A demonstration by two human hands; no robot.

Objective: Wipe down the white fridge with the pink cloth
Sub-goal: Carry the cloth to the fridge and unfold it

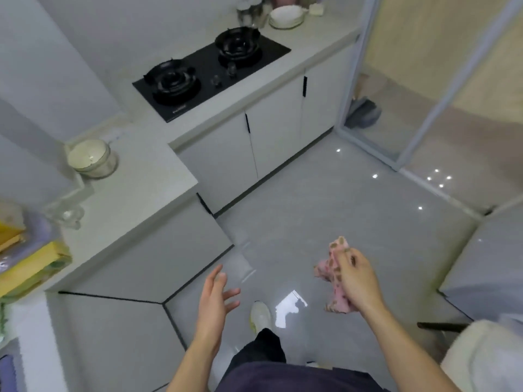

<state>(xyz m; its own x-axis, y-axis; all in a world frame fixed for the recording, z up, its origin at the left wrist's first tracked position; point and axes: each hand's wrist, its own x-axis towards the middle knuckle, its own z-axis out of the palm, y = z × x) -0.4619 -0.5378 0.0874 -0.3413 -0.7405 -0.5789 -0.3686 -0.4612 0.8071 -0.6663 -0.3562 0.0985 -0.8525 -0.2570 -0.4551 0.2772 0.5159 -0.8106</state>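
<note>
My right hand (357, 278) grips a pink patterned cloth (334, 274), bunched up and hanging above the grey floor. Left of it, my left hand (216, 298) hovers over the floor with fingers spread and holds nothing. The white fridge (492, 256) stands at the right edge, right of the cloth; only its top and a slice of one side show. The cloth and the fridge are apart.
An L-shaped white counter (147, 176) with cabinets runs along the left and back, carrying a black gas hob (209, 72), a lidded pot (92, 158) and stacked plates (285, 15). A glass sliding door (424, 89) lies at the back right. My shoe (260, 315) stands on the glossy floor.
</note>
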